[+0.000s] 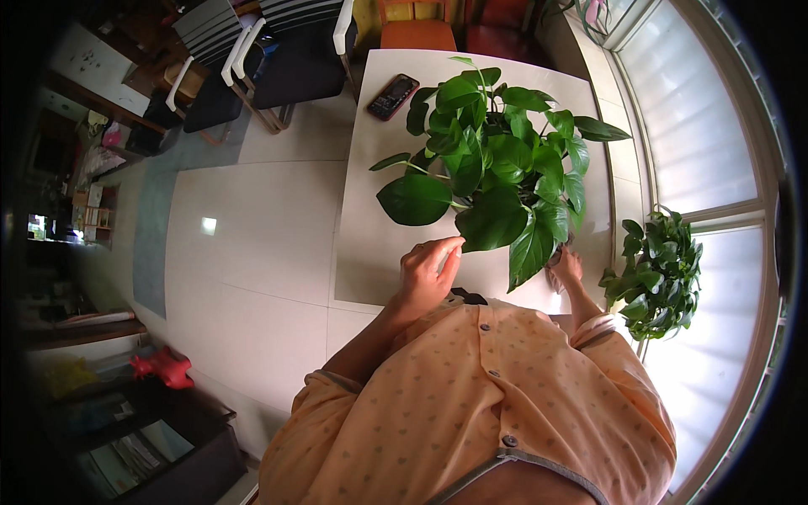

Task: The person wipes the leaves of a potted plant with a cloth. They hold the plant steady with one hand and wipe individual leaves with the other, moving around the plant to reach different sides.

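Observation:
A leafy green potted plant (509,157) with broad glossy leaves stands on a pale table (370,252); its foliage hides the pot. My left hand (427,273) is at the plant's near left side, thumb and fingertips pinched together at the edge of a large leaf (492,220). On the near right, low beside the hanging leaves, my right hand (567,266) is curled at the table. Something small and dark shows at its fingers, partly covered by foliage, and I cannot make out what it is.
A dark phone (392,97) lies at the table's far left corner. To the right, a second leafy plant (658,273) stands by the window (715,320). Black chairs (295,80) and an orange-seated chair (418,35) are beyond the table. A dark cabinet (202,467) stands lower left.

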Available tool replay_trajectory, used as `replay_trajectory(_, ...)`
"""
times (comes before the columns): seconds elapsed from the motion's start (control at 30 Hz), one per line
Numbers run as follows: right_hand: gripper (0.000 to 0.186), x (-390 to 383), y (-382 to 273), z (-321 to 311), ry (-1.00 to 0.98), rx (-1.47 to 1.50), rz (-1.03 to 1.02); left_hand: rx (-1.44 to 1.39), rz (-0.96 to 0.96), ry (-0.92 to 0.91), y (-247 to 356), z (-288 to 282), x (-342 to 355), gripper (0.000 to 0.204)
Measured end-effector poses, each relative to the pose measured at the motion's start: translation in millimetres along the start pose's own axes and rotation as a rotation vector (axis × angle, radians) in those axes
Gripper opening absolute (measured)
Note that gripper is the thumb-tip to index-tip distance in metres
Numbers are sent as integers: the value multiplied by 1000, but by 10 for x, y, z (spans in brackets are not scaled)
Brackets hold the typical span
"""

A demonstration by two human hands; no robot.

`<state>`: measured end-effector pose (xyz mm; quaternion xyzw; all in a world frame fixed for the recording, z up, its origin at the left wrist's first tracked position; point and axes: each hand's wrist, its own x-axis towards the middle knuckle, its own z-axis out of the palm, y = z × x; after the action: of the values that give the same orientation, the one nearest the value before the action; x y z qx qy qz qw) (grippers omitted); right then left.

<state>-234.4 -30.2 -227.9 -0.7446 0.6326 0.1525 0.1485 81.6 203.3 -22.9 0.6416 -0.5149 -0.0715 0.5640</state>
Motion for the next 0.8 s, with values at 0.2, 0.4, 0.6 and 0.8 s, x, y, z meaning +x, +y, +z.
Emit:
replay_trajectory(0.2, 54, -220, -262, -35, -94, -11, 50, 24, -125, -139, -394, -47, -151, 12)
replay_trajectory(0.4, 56, -268, -339, 367, -213, 470, 108, -10, -209, -305, -714, 0, -178, 13)
replay_trajectory(0.6, 48, -546, -1033, 341, -467, 1129, -7, -1, -326, -517, -1087, 183, -252, 17)
replay_trajectory(0.8, 40, -809, -1506, -34, -577, 1337, -218, -229, -574, -635, -1483, 527, -438, 21)
